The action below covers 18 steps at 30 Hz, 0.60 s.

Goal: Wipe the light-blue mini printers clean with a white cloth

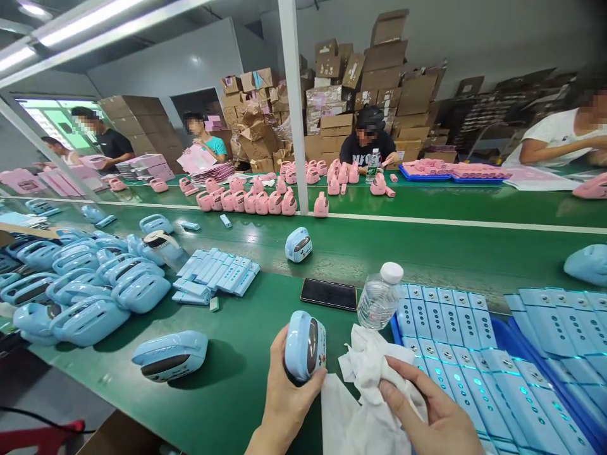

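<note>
My left hand (290, 395) is closed around a light blue plastic casing (298, 344) with a carry handle, a dark oval panel and small printed figures on its side. My right hand (422, 404) pinches a crumpled white cloth (367, 360), just right of the casing; part of the cloth hangs down to the table. Another blue casing (171, 355) lies on the green table to the left. Farther forward, a similar casing (298, 245) rests on the green belt.
Many blue casings (95, 316) crowd the left. Blue panels (220, 272) lie beside them. A phone (328, 294), a water bottle (380, 297) and blue trays (505, 328) of panels stand ahead and right. Pink casings (258, 202) line the far side, where several people sit.
</note>
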Each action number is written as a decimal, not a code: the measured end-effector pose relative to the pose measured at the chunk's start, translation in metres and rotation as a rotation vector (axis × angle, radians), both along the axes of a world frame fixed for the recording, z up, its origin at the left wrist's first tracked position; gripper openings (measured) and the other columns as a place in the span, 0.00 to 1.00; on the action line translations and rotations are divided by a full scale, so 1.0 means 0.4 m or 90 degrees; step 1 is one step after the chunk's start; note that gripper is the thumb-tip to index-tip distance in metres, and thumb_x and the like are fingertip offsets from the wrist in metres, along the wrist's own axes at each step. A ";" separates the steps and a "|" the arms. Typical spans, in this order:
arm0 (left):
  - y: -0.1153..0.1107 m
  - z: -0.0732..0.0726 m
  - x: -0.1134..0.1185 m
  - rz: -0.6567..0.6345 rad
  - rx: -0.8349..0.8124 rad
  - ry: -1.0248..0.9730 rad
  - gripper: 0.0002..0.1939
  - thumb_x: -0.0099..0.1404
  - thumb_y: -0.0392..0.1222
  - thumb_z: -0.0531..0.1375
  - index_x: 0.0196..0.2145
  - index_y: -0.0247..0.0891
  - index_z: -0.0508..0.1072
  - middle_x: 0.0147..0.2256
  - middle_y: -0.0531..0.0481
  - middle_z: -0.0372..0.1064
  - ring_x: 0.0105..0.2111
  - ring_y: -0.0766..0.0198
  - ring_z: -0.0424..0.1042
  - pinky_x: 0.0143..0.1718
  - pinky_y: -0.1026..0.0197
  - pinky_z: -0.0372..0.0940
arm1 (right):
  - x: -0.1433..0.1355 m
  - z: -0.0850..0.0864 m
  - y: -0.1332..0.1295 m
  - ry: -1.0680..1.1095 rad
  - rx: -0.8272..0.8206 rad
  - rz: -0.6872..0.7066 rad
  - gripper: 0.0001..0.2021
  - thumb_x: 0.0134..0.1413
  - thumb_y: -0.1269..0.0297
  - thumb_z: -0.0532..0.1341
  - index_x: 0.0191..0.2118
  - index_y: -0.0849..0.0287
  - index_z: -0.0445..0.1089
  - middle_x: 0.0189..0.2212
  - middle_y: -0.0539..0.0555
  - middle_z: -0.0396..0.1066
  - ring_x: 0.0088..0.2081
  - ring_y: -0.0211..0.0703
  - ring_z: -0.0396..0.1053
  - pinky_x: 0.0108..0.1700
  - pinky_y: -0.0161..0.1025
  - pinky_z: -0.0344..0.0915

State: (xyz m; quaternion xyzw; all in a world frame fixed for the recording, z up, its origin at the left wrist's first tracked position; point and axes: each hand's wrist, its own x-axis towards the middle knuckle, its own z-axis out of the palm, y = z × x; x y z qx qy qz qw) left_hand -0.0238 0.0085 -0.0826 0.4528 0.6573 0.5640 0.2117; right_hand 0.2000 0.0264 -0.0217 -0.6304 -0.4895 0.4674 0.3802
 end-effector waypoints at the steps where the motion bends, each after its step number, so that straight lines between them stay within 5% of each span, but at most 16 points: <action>1: -0.003 -0.006 0.008 -0.010 -0.015 -0.023 0.42 0.60 0.50 0.71 0.68 0.49 0.59 0.64 0.40 0.66 0.61 0.44 0.72 0.60 0.41 0.73 | -0.010 0.002 0.009 -0.036 0.008 0.007 0.28 0.54 0.34 0.67 0.51 0.49 0.79 0.53 0.54 0.81 0.55 0.60 0.78 0.50 0.46 0.82; 5: -0.003 0.010 0.033 -0.023 -0.039 -0.102 0.38 0.61 0.49 0.70 0.65 0.46 0.64 0.64 0.41 0.69 0.64 0.43 0.70 0.66 0.39 0.67 | -0.063 0.001 0.059 -0.162 0.225 0.029 0.16 0.65 0.46 0.62 0.50 0.47 0.77 0.52 0.52 0.81 0.52 0.56 0.80 0.50 0.49 0.82; 8: -0.018 0.068 0.035 -0.028 -0.046 -0.259 0.33 0.60 0.54 0.70 0.60 0.45 0.68 0.56 0.44 0.76 0.54 0.48 0.78 0.55 0.51 0.75 | -0.110 -0.002 0.088 -0.170 0.420 0.046 0.12 0.69 0.55 0.60 0.51 0.51 0.76 0.54 0.57 0.79 0.55 0.55 0.78 0.53 0.53 0.81; 11: -0.041 0.128 0.030 -0.053 0.012 -0.295 0.34 0.57 0.54 0.72 0.58 0.45 0.71 0.55 0.46 0.77 0.57 0.47 0.76 0.52 0.55 0.76 | -0.150 0.015 0.085 -0.136 0.504 0.082 0.10 0.70 0.60 0.61 0.53 0.50 0.74 0.55 0.56 0.78 0.56 0.52 0.76 0.57 0.54 0.77; 14: -0.051 0.157 0.023 -0.078 0.051 -0.282 0.32 0.57 0.52 0.72 0.57 0.44 0.72 0.52 0.46 0.79 0.54 0.47 0.78 0.50 0.54 0.77 | -0.165 0.055 0.060 -0.100 0.581 0.191 0.12 0.71 0.65 0.61 0.57 0.51 0.73 0.57 0.56 0.77 0.57 0.48 0.75 0.58 0.47 0.76; 18: -0.043 0.149 0.018 -0.125 0.088 -0.175 0.33 0.52 0.40 0.71 0.56 0.44 0.72 0.42 0.51 0.81 0.38 0.54 0.81 0.41 0.57 0.78 | -0.154 0.099 0.049 -0.067 0.679 0.421 0.14 0.71 0.73 0.60 0.57 0.55 0.73 0.55 0.56 0.78 0.57 0.45 0.73 0.58 0.40 0.75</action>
